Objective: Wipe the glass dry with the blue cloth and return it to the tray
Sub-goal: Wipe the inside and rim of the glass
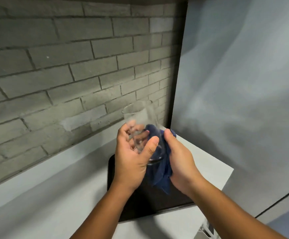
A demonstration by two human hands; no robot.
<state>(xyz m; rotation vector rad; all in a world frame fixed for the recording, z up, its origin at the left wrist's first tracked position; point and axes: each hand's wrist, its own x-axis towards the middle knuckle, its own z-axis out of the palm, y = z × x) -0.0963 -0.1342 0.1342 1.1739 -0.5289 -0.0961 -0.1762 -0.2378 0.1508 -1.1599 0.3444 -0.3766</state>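
The person is standing at a white counter (57, 195) in the corner, where a grey brick wall (71, 66) is meeting a plain pale wall (243, 83), and is holding a clear glass (140, 121) up in the air above a dark tray (150, 207). The left hand (131, 157) is curling around the lower part of the glass, thumb pressing on the near side and fingers wrapping round the far side, so the glass is tilting with its open rim pointing up and away toward the bricks. The right hand (179, 159) is closing on a bunched blue cloth (161, 169), pressing it against the right side and base of the glass, with loose folds hanging down between the two wrists. The tray is lying flat on the counter directly beneath the hands, and both bare forearms are reaching in from the bottom edge.
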